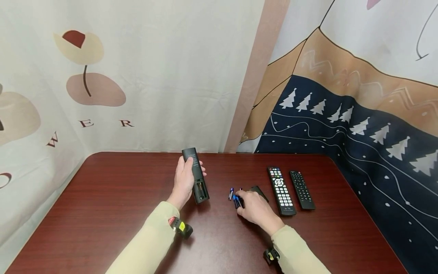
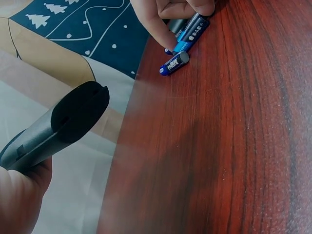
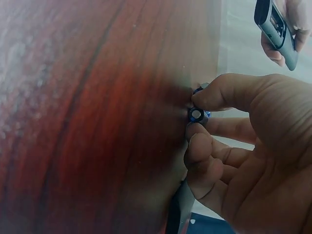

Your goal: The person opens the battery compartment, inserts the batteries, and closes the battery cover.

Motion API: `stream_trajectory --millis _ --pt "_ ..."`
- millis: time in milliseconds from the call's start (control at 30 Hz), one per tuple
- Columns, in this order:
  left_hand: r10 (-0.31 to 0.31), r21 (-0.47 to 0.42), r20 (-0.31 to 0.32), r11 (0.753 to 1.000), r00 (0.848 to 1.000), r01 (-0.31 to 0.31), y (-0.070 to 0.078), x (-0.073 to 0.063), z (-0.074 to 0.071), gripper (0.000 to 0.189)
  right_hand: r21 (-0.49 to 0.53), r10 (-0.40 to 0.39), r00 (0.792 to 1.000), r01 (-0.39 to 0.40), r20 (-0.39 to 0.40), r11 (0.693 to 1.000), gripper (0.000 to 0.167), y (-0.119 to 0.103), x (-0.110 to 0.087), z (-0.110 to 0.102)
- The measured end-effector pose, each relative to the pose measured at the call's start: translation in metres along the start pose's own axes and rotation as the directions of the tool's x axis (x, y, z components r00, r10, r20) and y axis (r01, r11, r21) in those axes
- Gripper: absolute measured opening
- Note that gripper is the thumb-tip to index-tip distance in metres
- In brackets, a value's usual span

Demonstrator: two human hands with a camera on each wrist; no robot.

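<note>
In my left hand [image 1: 183,179] I hold a black remote control [image 1: 196,170] above the table, back side up. Its battery compartment [image 1: 200,189] is uncovered at the near end. My right hand [image 1: 256,207] is low over the table, where the thumb and a finger pinch a blue and black battery [image 3: 196,114]. Another blue battery [image 2: 174,64] lies loose beside those fingertips, and one stands out at the left of the group in the head view [image 1: 230,194]. Part of a black flat piece [image 1: 261,192] shows beyond the right hand, which hides the rest.
Two more black remotes lie face up at the right: a larger one with pale buttons [image 1: 281,191] and a slimmer one [image 1: 302,190]. The brown wooden table [image 1: 102,213] reaches back to a printed curtain [image 1: 171,76], and a dark patterned cloth [image 1: 359,160] hangs along the right.
</note>
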State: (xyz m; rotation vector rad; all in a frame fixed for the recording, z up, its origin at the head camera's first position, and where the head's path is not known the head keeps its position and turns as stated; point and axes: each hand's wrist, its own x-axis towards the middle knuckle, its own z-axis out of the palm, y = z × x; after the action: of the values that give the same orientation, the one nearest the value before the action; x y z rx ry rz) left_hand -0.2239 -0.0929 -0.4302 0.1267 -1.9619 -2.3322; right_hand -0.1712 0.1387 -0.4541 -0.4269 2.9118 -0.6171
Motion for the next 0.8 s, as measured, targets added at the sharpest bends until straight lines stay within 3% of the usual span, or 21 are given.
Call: stream_trajectory --millis 433,800 --pt "-0.002 0.004 0.008 1.000 1.000 0.002 -0.0003 -0.0004 -0.0005 0.035 -0.008 -0.032 0.999 0.032 -0.025 0.999 0.036 0.0017 0.0008 0.0027" --pt "-0.010 0.002 0.002 1.000 1.000 0.010 0.0003 -0.0012 0.0009 0.035 0.016 0.001 0.999 0.000 -0.044 1.000 0.033 0.0032 -0.0005 -0.0029"
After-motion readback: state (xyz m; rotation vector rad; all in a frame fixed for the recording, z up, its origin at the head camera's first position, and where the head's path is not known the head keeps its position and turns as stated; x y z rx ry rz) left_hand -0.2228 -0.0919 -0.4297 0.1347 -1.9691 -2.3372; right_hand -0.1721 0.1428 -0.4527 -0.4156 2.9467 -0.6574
